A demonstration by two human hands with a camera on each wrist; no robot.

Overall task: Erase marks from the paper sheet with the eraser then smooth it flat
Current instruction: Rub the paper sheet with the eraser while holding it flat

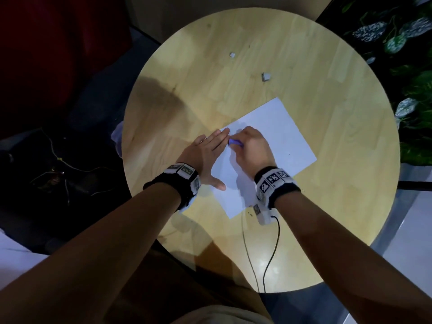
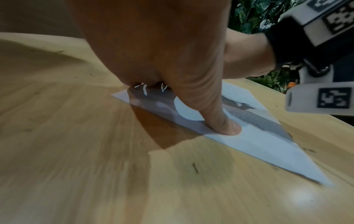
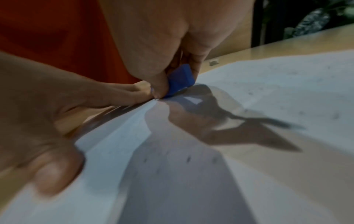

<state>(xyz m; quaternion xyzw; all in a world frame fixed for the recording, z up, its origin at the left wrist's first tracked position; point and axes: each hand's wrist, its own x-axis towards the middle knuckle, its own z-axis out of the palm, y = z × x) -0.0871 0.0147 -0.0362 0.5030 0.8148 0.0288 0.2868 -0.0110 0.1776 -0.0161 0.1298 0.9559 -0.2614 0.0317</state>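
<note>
Paper (image 1: 278,136) is lying flat and skewed on the round wooden table (image 1: 327,206), toward its near-right part, with one corner pointing at the near edge and the opposite corner pointing toward the far right. Small dark specks are dotting the sheet in the right wrist view, though they are too blurred to tell whether they are marks or crumbs. The eraser (image 1: 235,142), a small blue block, is touching the paper close to its left edge, tilted on one of its lower edges. The right hand (image 1: 252,148) is gripping it, thumb on one face and curled fingers on the other, knuckles arching over the sheet. The left hand (image 1: 205,157) is lying flat with straight fingers, holding nothing; its fingertips are pressing the paper's left edge just beside the eraser, its palm is resting on bare wood, and its thumb (image 2: 226,125) is spreading out to press the sheet nearer the person. Both hands are throwing dark shadows across the paper. Each wrist is wearing a black band (image 1: 278,183) carrying white blocks with black-and-white square markers. A black cable (image 1: 271,253) is running from the right wrist over the table to its near edge. Two small white scraps (image 1: 266,77) are sitting well apart from the paper, toward the far side of the table. Spotted green leaves (image 1: 397,40) are showing beyond the table's far-right edge.
</note>
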